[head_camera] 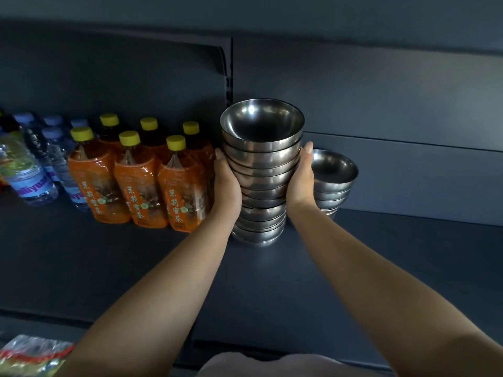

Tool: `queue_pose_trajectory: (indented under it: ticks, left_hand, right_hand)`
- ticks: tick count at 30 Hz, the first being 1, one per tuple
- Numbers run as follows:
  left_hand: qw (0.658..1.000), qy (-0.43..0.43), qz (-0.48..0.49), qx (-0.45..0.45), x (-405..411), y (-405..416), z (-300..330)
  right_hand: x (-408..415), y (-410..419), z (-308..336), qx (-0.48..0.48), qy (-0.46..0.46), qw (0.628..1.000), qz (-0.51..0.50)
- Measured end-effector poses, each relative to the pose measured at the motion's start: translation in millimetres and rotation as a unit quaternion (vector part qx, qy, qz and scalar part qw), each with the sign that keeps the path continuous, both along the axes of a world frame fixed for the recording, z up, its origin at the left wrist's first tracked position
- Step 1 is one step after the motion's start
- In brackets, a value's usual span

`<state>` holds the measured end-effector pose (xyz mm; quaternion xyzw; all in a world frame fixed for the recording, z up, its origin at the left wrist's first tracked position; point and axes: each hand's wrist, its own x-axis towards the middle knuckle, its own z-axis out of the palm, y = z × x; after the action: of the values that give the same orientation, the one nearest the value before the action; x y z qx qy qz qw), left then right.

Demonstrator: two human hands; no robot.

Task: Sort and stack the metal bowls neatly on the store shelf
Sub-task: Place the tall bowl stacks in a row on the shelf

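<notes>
Your landmark is the tall stack of metal bowls (261, 170), which stands on the dark shelf (109, 268) in front of the upright post of the back panel. Your left hand (227, 183) presses against its left side with the palm flat on the bowls and the thumb pointing up; the other fingers go round the far side, so you cannot tell how far they curl. Your right hand (300, 180) mirrors it on the right side, thumb up along the rims, palm tight to the metal. Between the two hands the upper bowls are clasped; the lowest bowls sit on the shelf, and the stack leans slightly.

Just right of the stack, behind your right hand, stands a shorter stack of bowls (333, 183), also on the shelf. Left of the tall stack, near your left hand, stand orange tea bottles (138, 186) with yellow caps, and farther left, clear water bottles (35, 170). Well below and left of the stack, a plastic-wrapped packet (30, 355) shows at the picture's lower edge.
</notes>
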<state>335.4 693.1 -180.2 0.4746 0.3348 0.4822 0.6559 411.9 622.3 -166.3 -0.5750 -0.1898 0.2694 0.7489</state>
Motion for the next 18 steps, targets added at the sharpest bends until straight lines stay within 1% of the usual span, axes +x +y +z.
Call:
queue_pose_trajectory:
  ticks: [7,14,18]
  left_hand:
    - [1.000,0.005,-0.015,0.006,2,-1,5]
    - [1.000,-0.004,-0.005,0.021,-2,1,7]
    - [1.000,-0.010,-0.008,0.011,-2,5,11]
  right_hand:
    - [1,-2,-4,0.014,0.039,0.999,-0.005]
    - [-2,-1,-1,-0.009,0.005,1.000,-0.011]
    - [-3,0,4,-0.019,-0.028,0.999,-0.019]
